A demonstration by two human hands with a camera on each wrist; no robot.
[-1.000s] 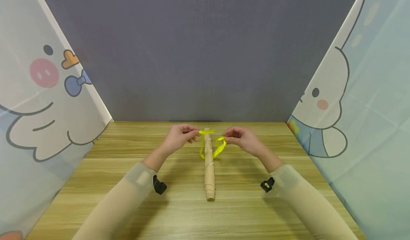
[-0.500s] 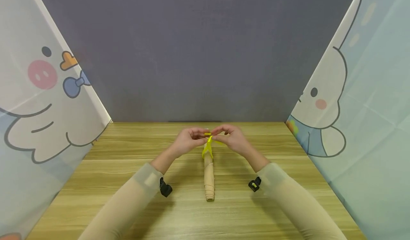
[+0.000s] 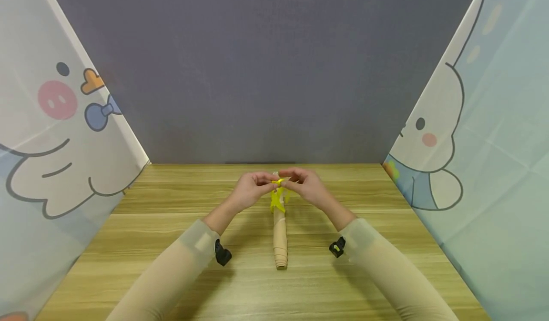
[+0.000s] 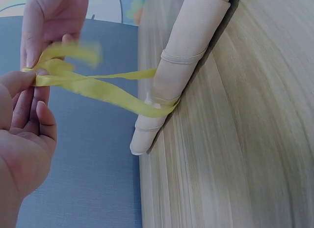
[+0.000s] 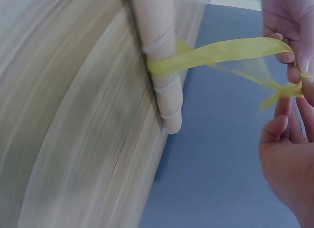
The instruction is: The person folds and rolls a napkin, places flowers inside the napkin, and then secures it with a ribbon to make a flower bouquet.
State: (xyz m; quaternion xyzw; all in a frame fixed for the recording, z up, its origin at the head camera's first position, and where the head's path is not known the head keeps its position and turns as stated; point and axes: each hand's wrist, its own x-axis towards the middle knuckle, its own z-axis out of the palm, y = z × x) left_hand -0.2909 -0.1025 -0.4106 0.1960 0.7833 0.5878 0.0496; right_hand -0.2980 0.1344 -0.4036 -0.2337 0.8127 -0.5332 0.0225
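Observation:
A beige rolled-up sheet [image 3: 280, 245] lies lengthwise on the wooden table, with its edges winding round it in a spiral. A yellow ribbon [image 4: 113, 94] loops round the roll near its far end, and its two sides rise and cross above it. My left hand [image 3: 249, 191] pinches the ribbon between thumb and fingers over the roll. Opposite, my right hand [image 3: 311, 188] pinches it too, and the fingertips of both hands nearly meet. In the right wrist view the ribbon [image 5: 221, 52] runs from the roll to the fingers, where a small bunched crossing is partly hidden.
The wooden table [image 3: 171, 254] ends at a dark grey back panel [image 3: 266, 73]. Cartoon-printed cloth walls stand at the left [image 3: 64, 168] and right [image 3: 484, 192]. Each forearm wears a small black wrist camera, one left [image 3: 222, 253] and one right [image 3: 337, 247].
Both hands came inward from either side of the roll and met above it. The ribbon's ends were drawn together and crossed. The roll stayed in place.

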